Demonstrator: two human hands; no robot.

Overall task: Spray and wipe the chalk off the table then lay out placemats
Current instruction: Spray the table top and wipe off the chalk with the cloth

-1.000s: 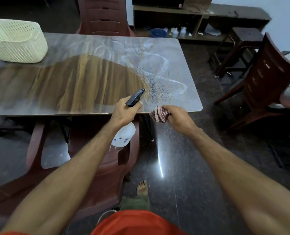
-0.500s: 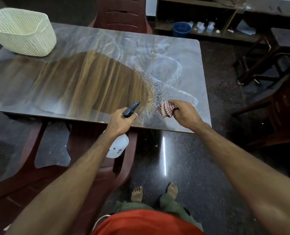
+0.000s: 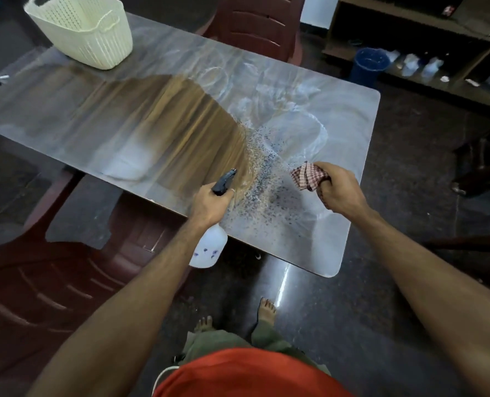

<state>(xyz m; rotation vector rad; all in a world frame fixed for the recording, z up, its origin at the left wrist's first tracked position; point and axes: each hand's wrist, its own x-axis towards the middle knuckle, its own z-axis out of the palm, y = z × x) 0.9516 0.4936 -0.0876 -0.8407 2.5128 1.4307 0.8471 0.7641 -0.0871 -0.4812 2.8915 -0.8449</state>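
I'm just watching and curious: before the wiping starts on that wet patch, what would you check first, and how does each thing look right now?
1. Cloth in hand: ok, the right hand grips the checked cloth.
2. Patch wetted: ok, spray droplets speckle the table beside the cloth.
3. Chalk left to wipe: ok, white chalk marks cover the right part.
4. Spray bottle secure: ok, the left hand grips it.
5. Wiping path free: ok, the basket stands at the far corner.
6. Placemats ready: cannot tell, none in view.

A red-and-white checked cloth [image 3: 309, 176], a cream perforated basket [image 3: 86, 32], a black-nozzled white spray bottle [image 3: 211, 247].
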